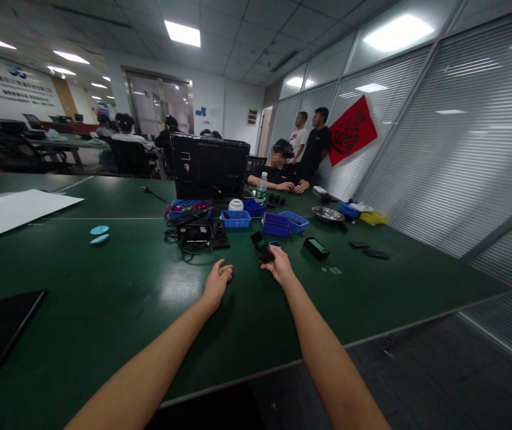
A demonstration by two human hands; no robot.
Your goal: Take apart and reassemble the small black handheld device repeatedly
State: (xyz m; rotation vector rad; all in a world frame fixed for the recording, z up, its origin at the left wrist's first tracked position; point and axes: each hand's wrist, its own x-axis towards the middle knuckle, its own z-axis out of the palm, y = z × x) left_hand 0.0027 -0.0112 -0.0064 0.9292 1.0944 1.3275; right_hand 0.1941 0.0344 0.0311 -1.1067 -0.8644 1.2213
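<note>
My right hand (pixel 278 266) is closed round a small black phone-like device (pixel 262 246), lifted a little off the green table (pixel 117 298) and tilted up to the left. My left hand (pixel 217 280) rests on the table just left of it, fingers curled loosely with a small dark bit under the fingertips that I cannot make out. Beyond the hands lie a black device with cables (pixel 193 235), a black rectangular part (pixel 316 248) and several blue bins (pixel 235 218).
A black case (pixel 209 164) stands upright at mid-table. A metal bowl (pixel 327 214), a yellow tray (pixel 373 218) and flat dark pieces (pixel 376 254) lie to the right. A white sheet (pixel 9 212) and a dark tablet (pixel 0 328) lie at left. People sit and stand behind.
</note>
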